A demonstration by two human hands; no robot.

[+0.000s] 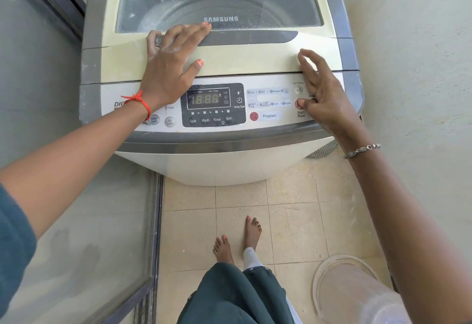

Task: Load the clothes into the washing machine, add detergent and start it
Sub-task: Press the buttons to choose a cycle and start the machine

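Nearby: clear tub (pixel 344 288) on floor | wall (pixel 413 68) right of washing machine (pixel 224 160)

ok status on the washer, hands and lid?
Left hand flat on closed lid. Right hand, thumb on Start/Pause button. Display lit. Nothing in the way.

Cream top-load washing machine (pixel 255 60); lid shut; display (pixel 206 99) reads 18:88

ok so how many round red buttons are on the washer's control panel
2. The Program button sits right of the display. The Start/Pause button is farther right, partly under the right hand's thumb. The hands cover parts of the panel, so another may be hidden.
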